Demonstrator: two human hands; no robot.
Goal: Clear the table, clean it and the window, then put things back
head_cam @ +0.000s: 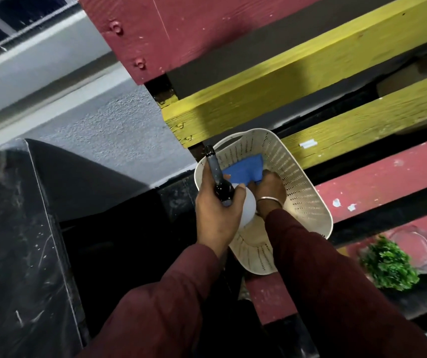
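In the head view, at the centre of the frame, the left hand (216, 213) is gripping a spray bottle with a black trigger head and white body (221, 184), fingers curled around its neck. Just right of it, the right hand (269, 188), wearing a thin metal bangle (269, 200), is reaching into a cream perforated plastic basket (303, 192) and its fingers are closing on a folded blue cloth (246, 169) lying inside. The basket is sitting on the counter of red and yellow painted wooden slats (362, 125). At lower right, a green leafy artificial plant (388, 267) is lying beside a clear glass dish (414, 244).
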